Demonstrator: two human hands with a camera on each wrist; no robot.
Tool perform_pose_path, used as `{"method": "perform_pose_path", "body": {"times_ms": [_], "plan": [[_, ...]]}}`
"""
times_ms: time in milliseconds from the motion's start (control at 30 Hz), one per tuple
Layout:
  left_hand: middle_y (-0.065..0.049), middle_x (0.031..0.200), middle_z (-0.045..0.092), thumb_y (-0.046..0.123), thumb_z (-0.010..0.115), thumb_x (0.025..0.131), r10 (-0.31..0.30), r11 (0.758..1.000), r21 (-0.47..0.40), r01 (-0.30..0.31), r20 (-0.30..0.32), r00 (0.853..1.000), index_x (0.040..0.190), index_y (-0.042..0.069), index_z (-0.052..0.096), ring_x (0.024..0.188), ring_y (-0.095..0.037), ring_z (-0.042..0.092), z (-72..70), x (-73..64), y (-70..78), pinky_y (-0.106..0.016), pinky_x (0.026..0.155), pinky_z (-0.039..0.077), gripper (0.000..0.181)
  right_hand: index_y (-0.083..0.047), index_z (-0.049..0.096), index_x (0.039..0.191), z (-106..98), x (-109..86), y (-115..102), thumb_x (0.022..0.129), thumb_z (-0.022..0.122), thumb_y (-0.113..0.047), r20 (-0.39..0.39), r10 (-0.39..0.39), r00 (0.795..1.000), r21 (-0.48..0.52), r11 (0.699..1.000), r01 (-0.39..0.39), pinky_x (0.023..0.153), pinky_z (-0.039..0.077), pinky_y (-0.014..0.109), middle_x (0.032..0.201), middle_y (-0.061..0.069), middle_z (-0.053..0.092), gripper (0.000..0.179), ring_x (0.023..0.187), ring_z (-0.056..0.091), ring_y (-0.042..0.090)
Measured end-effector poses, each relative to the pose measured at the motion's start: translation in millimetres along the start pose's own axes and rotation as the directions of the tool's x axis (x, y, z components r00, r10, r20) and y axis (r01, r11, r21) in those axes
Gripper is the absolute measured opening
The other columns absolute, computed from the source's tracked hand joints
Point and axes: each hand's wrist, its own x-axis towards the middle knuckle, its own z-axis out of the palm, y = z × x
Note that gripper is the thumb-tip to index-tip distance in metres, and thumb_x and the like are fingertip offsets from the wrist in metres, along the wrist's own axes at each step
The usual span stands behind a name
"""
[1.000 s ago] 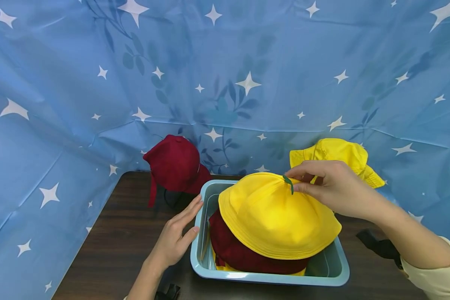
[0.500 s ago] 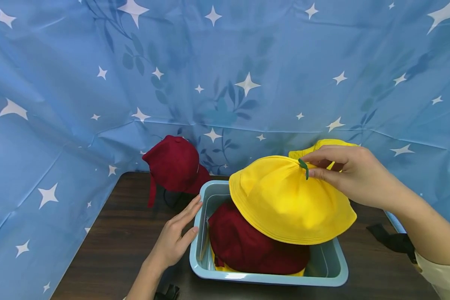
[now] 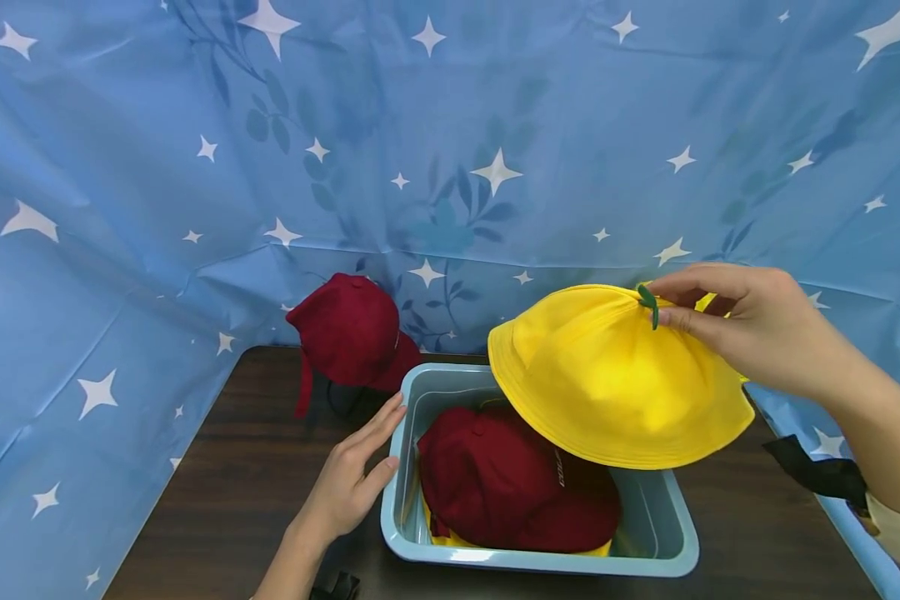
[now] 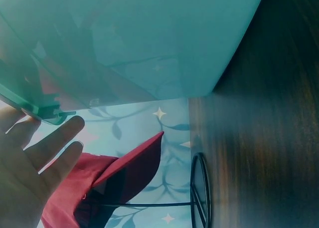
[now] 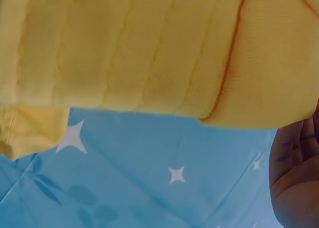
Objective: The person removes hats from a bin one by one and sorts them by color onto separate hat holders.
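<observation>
My right hand (image 3: 757,329) pinches a yellow bucket hat (image 3: 615,383) at the crown, beside its green leaf-shaped stem. The hat hangs tilted over the right back part of a blue plastic bin (image 3: 570,565), brim down. In the right wrist view, the hat's stitched brim (image 5: 124,48) fills the top. My left hand (image 3: 356,475) rests its extended fingers against the bin's left rim. Inside the bin lies a maroon baseball cap (image 3: 480,475) with white lettering, partly covered by the raised hat's brim. Something yellow (image 3: 453,534) shows beneath that cap.
Behind the bin's left corner, another maroon cap (image 3: 352,333) sits on a black wire stand (image 4: 199,183). A second yellow hat (image 5: 37,130) is at the back right, mostly hidden in the head view. A blue star-patterned cloth (image 3: 450,167) hangs behind the dark wooden table (image 3: 225,475).
My right hand has lifted the yellow bucket hat up and to the right, uncovering more of the maroon cap in the bin. My left hand has stayed at the rim.
</observation>
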Motion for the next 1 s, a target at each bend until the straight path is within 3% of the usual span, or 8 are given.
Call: {"method": "perform_pose_path", "body": {"times_ms": [200,267,500,667,800,900,1000], "plan": [[-0.014,0.164,0.041,0.004,0.057,0.1,0.005,1.0,0.006,-0.005,-0.001,1.0,0.156,0.001,0.047,0.148,-0.025,0.046,0.4,0.0,-0.4,-0.025,0.117,0.034,0.057,0.002,0.077,0.116,-6.2,0.8,7.5,0.083,0.078,0.016,-0.031,0.05,0.998,-0.029,0.998,-0.051,0.064,0.046,0.006,0.099,0.014,0.074,0.036,0.074,0.055,-0.008],[-0.014,0.164,0.041,0.004,0.057,0.1,0.006,1.0,0.002,-0.006,0.003,1.0,0.156,0.001,0.047,0.148,-0.025,0.046,0.9,1.0,-0.2,-0.025,0.117,0.034,0.057,0.002,0.077,0.115,-9.3,0.7,10.5,0.084,0.078,0.015,-0.044,0.069,0.997,-0.03,0.997,-0.071,0.063,0.046,0.006,0.095,0.005,0.074,0.034,0.069,0.057,-0.006],[-0.014,0.164,0.041,0.004,0.057,0.1,0.002,1.0,-0.005,-0.002,0.002,1.0,0.155,0.001,0.048,0.148,-0.025,0.045,0.8,0.4,-0.9,-0.024,0.118,0.032,0.057,0.001,0.078,0.114,-16.5,5.2,17.6,0.087,0.078,0.009,-0.088,0.148,0.985,-0.032,0.988,-0.152,0.061,0.044,0.004,0.093,0.006,0.073,0.028,0.064,0.057,-0.008],[-0.014,0.164,0.041,0.003,0.057,0.099,0.003,1.0,-0.014,-0.003,-0.002,1.0,0.155,0.001,0.047,0.148,-0.025,0.045,0.4,0.6,-0.7,-0.024,0.118,0.032,0.057,-0.001,0.079,0.112,-22.8,7.7,25.7,0.089,0.077,0.007,-0.125,0.149,0.981,-0.058,0.986,-0.157,0.063,0.043,0.002,0.088,-0.033,0.059,0.025,0.066,0.055,-0.017],[-0.014,0.164,0.041,0.003,0.057,0.1,0.001,1.0,-0.019,-0.001,-0.001,1.0,0.155,0.001,0.047,0.148,-0.025,0.044,1.1,0.6,-0.2,-0.023,0.118,0.032,0.057,0.002,0.078,0.113,-28.0,8.2,33.0,0.089,0.075,0.009,-0.143,0.152,0.978,-0.054,0.985,-0.161,0.063,0.042,0.0,0.087,-0.046,0.05,0.025,0.065,0.053,-0.021],[-0.015,0.164,0.041,0.003,0.056,0.1,0.0,1.0,-0.02,0.0,-0.001,1.0,0.155,0.0,0.047,0.148,-0.025,0.044,1.2,0.6,0.0,-0.023,0.118,0.031,0.056,0.004,0.077,0.113,-31.1,9.2,37.9,0.09,0.075,0.009,-0.156,0.16,0.975,-0.053,0.984,-0.17,0.062,0.041,-0.001,0.086,-0.046,0.049,0.024,0.064,0.052,-0.022],[-0.014,0.164,0.041,0.003,0.056,0.1,-0.003,1.0,-0.02,0.003,-0.002,1.0,0.155,0.0,0.048,0.148,-0.025,0.044,1.5,0.6,0.3,-0.024,0.118,0.032,0.056,0.005,0.077,0.114,-33.7,10.8,42.5,0.091,0.074,0.008,-0.165,0.178,0.97,-0.057,0.98,-0.19,0.061,0.041,-0.001,0.085,-0.026,0.065,0.023,0.063,0.051,-0.022]]}}
